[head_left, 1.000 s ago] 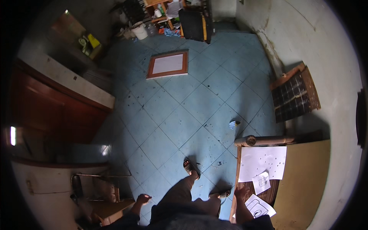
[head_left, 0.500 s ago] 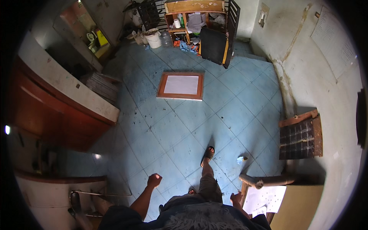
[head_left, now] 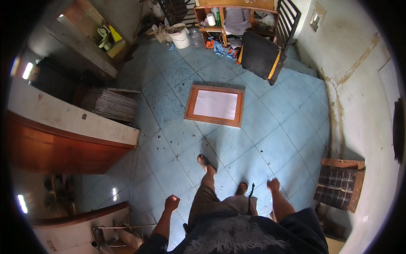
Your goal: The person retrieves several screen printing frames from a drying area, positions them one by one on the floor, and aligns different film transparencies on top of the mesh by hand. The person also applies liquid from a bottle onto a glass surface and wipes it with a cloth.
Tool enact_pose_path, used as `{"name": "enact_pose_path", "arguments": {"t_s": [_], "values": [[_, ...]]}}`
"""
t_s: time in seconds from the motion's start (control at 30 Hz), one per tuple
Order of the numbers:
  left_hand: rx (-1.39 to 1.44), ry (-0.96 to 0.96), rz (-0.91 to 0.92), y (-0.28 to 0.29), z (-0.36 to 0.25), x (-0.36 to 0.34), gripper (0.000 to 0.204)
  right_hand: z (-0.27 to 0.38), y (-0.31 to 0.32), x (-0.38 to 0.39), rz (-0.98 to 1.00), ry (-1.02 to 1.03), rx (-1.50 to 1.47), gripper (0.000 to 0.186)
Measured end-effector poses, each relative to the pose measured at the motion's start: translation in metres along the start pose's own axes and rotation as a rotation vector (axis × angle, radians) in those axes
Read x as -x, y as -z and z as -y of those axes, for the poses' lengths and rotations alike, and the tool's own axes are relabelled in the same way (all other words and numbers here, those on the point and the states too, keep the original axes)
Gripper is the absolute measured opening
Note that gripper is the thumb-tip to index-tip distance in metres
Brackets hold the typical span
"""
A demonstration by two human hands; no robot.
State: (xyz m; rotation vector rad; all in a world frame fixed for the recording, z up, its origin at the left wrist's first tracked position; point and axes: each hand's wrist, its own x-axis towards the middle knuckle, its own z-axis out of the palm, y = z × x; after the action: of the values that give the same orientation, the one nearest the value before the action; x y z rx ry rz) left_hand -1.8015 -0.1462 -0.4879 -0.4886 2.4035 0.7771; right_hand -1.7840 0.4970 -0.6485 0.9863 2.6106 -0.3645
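My left hand [head_left: 171,203] hangs out at the left of my body, fingers curled closed; whether the small pale spot at them is a held thing, I cannot make out. My right hand [head_left: 272,185] swings forward at the right over the tiled floor, its fingers blurred and hard to read. Neither hand visibly touches anything around it. Ahead of my sandalled feet, a wooden frame with a white sheet inside [head_left: 215,104] lies flat on the blue tiles [head_left: 270,139].
A cluttered shelf [head_left: 234,21], white bucket [head_left: 179,39] and leaning black board [head_left: 260,55] stand at the back. Left are a wood-fronted partition [head_left: 67,144], stacked slats [head_left: 116,106] and a doorway. A dark gridded board [head_left: 334,186] leans against the right wall [head_left: 351,84].
I have walked forward, away from the desk with paper sheets on the right. The floor frame is closer, my feet have swapped stride, and my right hand has swung forward.
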Motion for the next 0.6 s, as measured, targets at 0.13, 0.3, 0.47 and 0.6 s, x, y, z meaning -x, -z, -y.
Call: {"name": "enact_pose_path", "arguments": {"t_s": [0.13,0.3,0.47,0.6], "values": [[-0.474,-0.117,0.133,0.055,0.03,-0.09,0.038,0.179,0.068,-0.07,0.112,-0.061,-0.2,0.046],[-0.318,-0.031,0.149,0.132,-0.061,-0.236,0.037,0.297,0.105,-0.114,0.075,-0.159,-0.33,0.053],[-0.144,-0.01,0.102,0.178,-0.105,-0.328,0.033,0.374,0.069,-0.138,0.212,-0.187,-0.134,0.054],[-0.244,-0.073,0.161,0.168,-0.137,-0.419,0.033,0.424,0.037,-0.179,0.279,-0.119,-0.119,0.054]]}}
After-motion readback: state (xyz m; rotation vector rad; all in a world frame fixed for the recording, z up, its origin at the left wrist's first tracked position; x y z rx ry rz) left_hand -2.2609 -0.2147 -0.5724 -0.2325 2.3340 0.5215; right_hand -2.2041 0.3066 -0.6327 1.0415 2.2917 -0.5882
